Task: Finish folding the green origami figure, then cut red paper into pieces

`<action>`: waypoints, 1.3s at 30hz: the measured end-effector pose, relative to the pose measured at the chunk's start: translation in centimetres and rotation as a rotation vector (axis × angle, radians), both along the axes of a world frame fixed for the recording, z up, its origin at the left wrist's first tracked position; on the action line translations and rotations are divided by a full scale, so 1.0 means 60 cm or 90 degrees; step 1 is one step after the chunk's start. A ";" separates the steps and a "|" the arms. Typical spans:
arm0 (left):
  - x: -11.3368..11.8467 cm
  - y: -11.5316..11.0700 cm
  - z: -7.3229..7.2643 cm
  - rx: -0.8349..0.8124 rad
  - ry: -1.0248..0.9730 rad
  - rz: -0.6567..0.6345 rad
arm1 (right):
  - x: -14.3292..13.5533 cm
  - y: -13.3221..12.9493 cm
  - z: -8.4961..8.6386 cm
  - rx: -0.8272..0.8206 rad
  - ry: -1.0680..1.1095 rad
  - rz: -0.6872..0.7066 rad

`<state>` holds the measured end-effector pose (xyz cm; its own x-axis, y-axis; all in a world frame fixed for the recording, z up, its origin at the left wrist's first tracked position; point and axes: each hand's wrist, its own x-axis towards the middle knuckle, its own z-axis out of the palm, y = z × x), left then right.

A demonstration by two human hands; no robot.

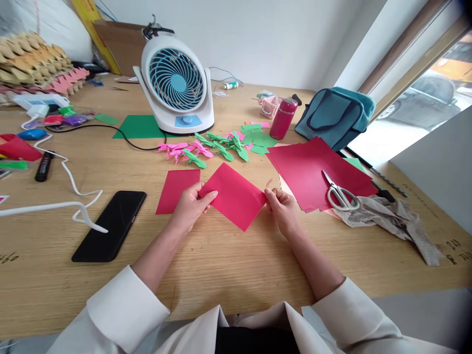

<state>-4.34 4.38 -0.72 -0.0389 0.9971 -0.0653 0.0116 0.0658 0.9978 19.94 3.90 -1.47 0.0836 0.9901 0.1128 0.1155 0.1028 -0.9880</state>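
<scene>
A flat red sheet of paper (236,197) is held up over the table between my two hands, with its corners turned toward me and away. My left hand (190,206) pinches its left corner, thumb on top. At the opposite corner, my right hand (280,209) grips the paper between thumb and fingers. Another red paper piece (173,191) lies on the table just behind my left hand. To the right is a stack of larger red sheets (309,169), with white-handled scissors (341,192) resting on it.
Green and pink folded paper pieces (221,146) lie beyond my hands, before a white fan (177,81). A black phone (110,226) and a white cable holder (55,209) are at left. A red flask (283,118), blue bag (335,115) and crumpled cloth (391,216) are at right.
</scene>
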 end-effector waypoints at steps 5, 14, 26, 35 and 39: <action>0.003 -0.011 0.010 0.105 0.025 0.057 | 0.010 0.001 -0.001 0.016 0.068 -0.057; -0.008 -0.046 0.025 0.621 0.461 -0.012 | -0.012 -0.008 0.008 -0.242 0.306 0.270; 0.009 -0.032 0.005 0.454 0.197 0.026 | -0.024 -0.015 0.003 -0.148 0.278 0.197; 0.023 -0.022 0.002 0.252 -0.008 0.002 | -0.028 -0.015 -0.006 -0.096 0.227 0.238; 0.027 -0.026 -0.005 0.265 0.113 -0.037 | -0.033 -0.014 -0.010 -0.105 0.233 0.263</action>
